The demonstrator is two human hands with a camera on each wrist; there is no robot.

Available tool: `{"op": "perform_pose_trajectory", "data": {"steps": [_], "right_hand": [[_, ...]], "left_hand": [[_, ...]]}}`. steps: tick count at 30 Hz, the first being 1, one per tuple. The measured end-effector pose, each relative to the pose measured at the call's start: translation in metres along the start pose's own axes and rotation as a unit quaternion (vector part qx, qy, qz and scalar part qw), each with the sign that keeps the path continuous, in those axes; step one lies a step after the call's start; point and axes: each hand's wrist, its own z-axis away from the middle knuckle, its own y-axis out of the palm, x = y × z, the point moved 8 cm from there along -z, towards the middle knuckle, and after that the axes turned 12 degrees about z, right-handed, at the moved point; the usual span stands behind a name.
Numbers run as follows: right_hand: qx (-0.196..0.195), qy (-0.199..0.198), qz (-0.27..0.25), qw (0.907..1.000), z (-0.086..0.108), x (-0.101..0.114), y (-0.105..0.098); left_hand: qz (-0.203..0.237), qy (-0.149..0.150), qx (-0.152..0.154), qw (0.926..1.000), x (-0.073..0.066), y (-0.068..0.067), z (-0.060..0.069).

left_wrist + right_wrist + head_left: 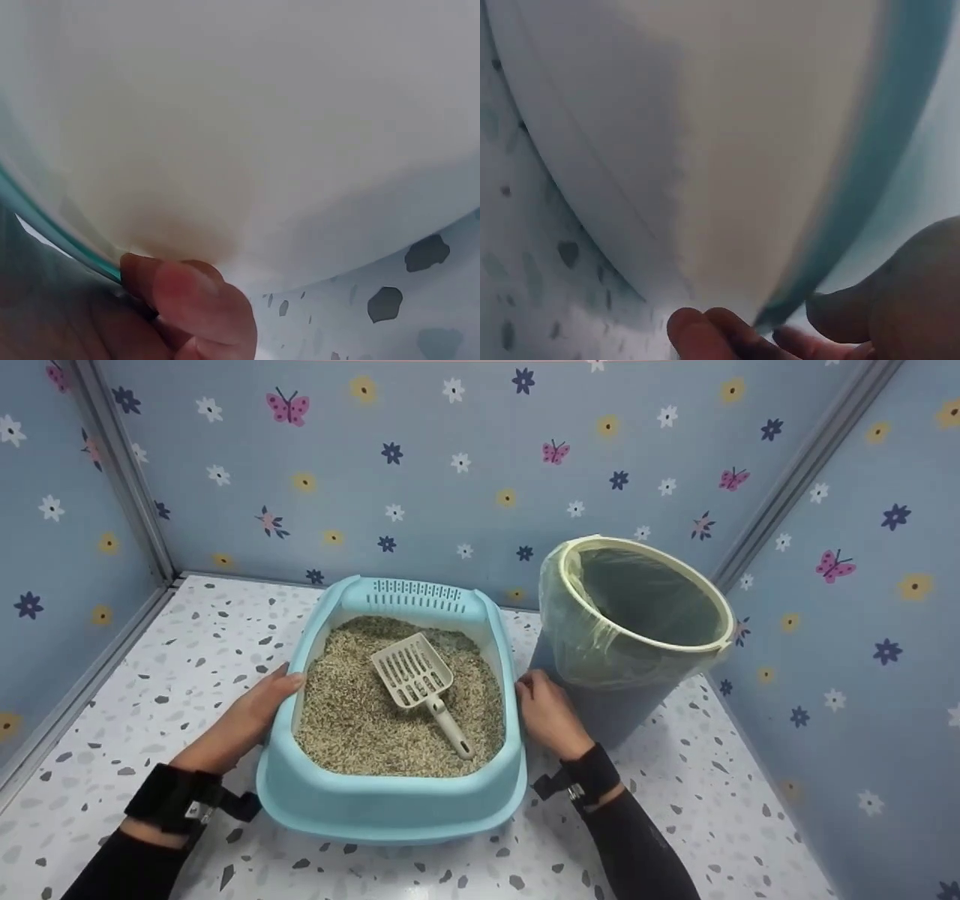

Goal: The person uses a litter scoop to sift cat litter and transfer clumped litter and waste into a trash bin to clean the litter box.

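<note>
A light-blue litter box (390, 810) holds grainy litter (352, 735), tilted slightly toward me in the head view. On the litter lies a beige slotted litter scoop (411, 671), its handle pointing to the near right. My left hand (259, 705) grips the box's left rim, thumb on top; in the left wrist view its curled fingers (202, 300) are under the edge against the pale outer wall. At the right rim, my right hand (551, 712) holds the edge. The right wrist view has that rim between the thumb (907, 292) and the fingers.
Close to the right of the box stands a trash bin (615, 705) with a translucent liner bag (577, 637) held by a cream ring. Blue floral panels (450, 472) enclose the back and both sides. The speckled white surface (187, 660) lies underneath.
</note>
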Motion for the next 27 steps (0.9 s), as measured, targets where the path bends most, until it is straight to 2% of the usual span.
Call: {"op": "perform_pose_trajectory", "data": {"steps": [3,8,10,15,18,21,24,27], "right_hand": [[0.0,0.019,-0.02,0.9996,0.001,-0.008,0.007],[0.008,0.052,-0.081,0.9953,0.0,-0.017,0.017],[0.011,0.065,-0.108,0.992,-0.002,-0.019,0.02],[0.008,0.061,-0.134,0.989,-0.003,-0.018,0.021],[0.024,0.051,-0.139,0.9886,0.0,-0.016,0.022],[0.046,0.057,-0.157,0.9848,0.005,-0.016,0.022],[0.067,0.064,-0.197,0.976,0.011,-0.017,0.024],[0.094,0.081,-0.253,0.9595,0.017,-0.017,0.03]], "left_hand": [[-0.022,-0.037,0.004,0.9991,0.0,0.0,0.004],[-0.037,-0.105,0.052,0.9924,-0.006,0.002,0.015],[-0.044,-0.119,0.062,0.99,-0.01,0.002,0.019],[-0.046,-0.112,0.047,0.9915,-0.017,0.0,0.02],[-0.042,-0.099,0.043,0.9933,-0.018,0.0,0.019],[-0.046,-0.09,0.043,0.9939,-0.018,-0.002,0.016],[-0.045,-0.088,0.047,0.994,-0.017,-0.007,0.012],[-0.042,-0.092,0.053,0.9935,-0.014,-0.015,0.007]]}}
